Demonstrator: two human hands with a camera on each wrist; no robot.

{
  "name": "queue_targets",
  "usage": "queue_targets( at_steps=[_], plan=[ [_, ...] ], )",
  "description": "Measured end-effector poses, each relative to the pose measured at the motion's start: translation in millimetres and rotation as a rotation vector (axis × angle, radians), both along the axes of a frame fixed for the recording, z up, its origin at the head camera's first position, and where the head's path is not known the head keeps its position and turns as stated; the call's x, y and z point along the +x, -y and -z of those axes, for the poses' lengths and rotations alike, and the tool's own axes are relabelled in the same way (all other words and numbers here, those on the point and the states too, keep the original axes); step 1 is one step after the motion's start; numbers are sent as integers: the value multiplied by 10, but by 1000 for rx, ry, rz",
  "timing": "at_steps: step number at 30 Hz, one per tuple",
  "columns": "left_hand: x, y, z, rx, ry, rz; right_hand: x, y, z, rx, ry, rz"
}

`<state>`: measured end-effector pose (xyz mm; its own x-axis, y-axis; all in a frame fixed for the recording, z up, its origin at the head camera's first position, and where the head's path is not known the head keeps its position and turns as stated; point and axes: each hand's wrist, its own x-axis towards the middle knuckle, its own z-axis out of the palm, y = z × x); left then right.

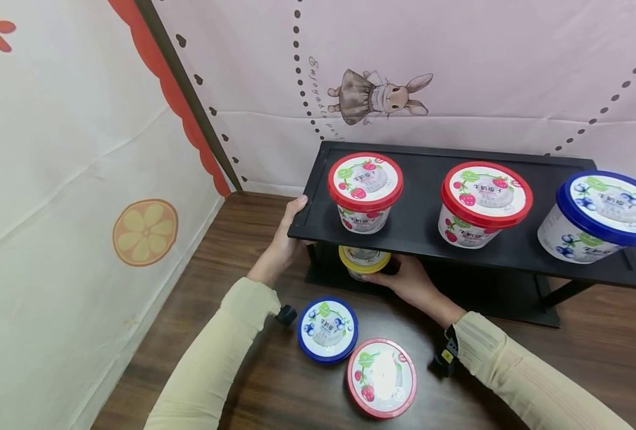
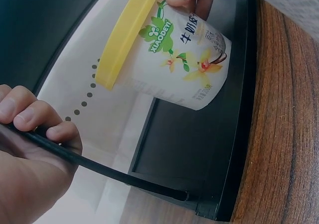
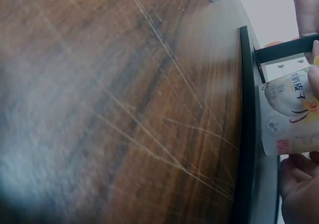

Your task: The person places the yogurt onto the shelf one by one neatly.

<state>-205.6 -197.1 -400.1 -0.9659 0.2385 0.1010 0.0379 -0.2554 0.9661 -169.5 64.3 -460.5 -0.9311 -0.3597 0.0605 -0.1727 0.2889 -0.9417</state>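
Observation:
My left hand (image 1: 282,246) is at the left end of a black two-tier shelf (image 1: 421,200). In the left wrist view its fingers (image 2: 35,115) curl round the thin black side bar (image 2: 124,176). Under the upper board, my right hand (image 1: 413,282) grips a white tub with a yellow lid (image 1: 365,259), printed with vanilla flowers. The left wrist view shows this tub tilted over the lower board (image 2: 174,139). Part of the lid is hidden by the upper board in the head view.
Two red-lidded tubs (image 1: 365,179) (image 1: 487,194) and a blue-lidded tub (image 1: 610,206) stand on the upper board. On the wooden table (image 1: 264,382) before the shelf are another blue-lidded tub (image 1: 328,329) and a red-lidded one (image 1: 374,382). Printed cloth (image 1: 242,77) hangs behind.

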Motion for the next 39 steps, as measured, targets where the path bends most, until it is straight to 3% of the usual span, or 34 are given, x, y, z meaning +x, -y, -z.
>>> queue_targets(
  at_steps=[13,22,28,32,39],
  plan=[
    [-13,8,-58,6,-6,12,158,-323,-132,180,-6,112],
    [-34,0,-31,-9,-12,22,463,-581,-95,80,-212,98],
    [-40,-23,-14,3,-7,23,705,-686,-50,-43,-357,55],
    [-33,-28,10,19,-7,33,942,-698,-28,-99,-333,-33],
    [-13,-26,19,27,-5,4,1210,-767,-14,-37,-78,-174]
  ],
)
